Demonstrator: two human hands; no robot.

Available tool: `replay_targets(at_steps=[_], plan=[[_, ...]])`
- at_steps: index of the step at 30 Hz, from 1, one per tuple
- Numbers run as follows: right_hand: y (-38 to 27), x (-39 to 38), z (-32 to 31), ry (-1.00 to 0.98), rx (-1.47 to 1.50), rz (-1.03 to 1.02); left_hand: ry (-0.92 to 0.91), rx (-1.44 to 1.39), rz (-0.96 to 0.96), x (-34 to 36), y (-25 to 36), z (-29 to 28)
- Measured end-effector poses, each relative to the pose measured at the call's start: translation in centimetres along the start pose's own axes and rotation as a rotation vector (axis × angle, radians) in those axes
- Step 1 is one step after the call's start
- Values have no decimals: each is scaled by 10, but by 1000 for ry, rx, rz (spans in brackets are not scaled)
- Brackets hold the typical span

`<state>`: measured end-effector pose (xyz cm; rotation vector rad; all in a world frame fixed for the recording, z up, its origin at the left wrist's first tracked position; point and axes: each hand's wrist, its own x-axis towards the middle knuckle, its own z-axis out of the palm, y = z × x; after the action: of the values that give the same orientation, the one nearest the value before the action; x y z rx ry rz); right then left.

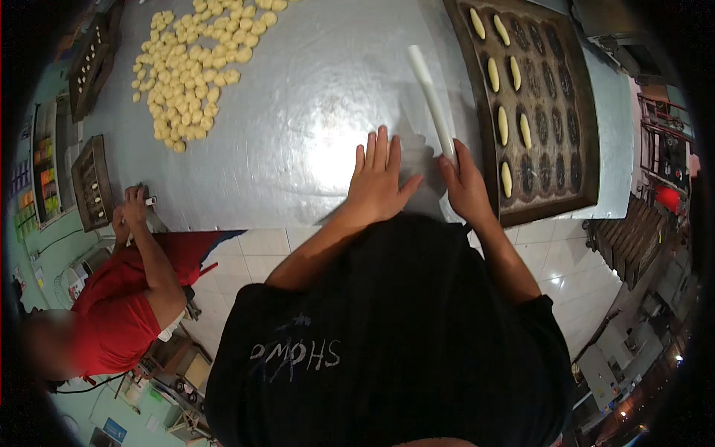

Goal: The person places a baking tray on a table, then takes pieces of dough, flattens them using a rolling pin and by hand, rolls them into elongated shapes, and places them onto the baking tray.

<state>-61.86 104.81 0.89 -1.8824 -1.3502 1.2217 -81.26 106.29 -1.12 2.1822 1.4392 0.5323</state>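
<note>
My left hand (377, 182) lies palm down over the metal table (335, 97), fingers stretched out and thumb apart. Whatever may be under that palm is hidden. In my right hand (468, 186) is one end of a slim white rolling pin (432, 97), which points away from me and slants to the left. Just right of this hand stands a dark baking tray (488, 160) with rows of oval hollows. Several pale yellow dough sticks (503, 125) lie in its left two columns.
Many small yellow dough balls (190, 89) spread over the far left of the table. At the table's left end a co-worker in a red shirt (123, 320) works with both hands. Smaller trays (83, 182) are along the left edge, and a stack of trays (629, 242) stands at the right.
</note>
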Motion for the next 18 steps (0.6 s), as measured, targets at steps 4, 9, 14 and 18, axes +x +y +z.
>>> replay_targets(at_steps=[4,9,14,18], plan=[[9,-11,-6,2,-719,-445,40,38,167,-5,-1,-43],[27,-16,18,-89,-939,-649,-137,27,81,-39,-49,-27],[12,32,47,46,-956,-485,33,356,58,12,-62,-11],[9,110,47,315,-868,-488,168,427,44,76,-76,-21]])
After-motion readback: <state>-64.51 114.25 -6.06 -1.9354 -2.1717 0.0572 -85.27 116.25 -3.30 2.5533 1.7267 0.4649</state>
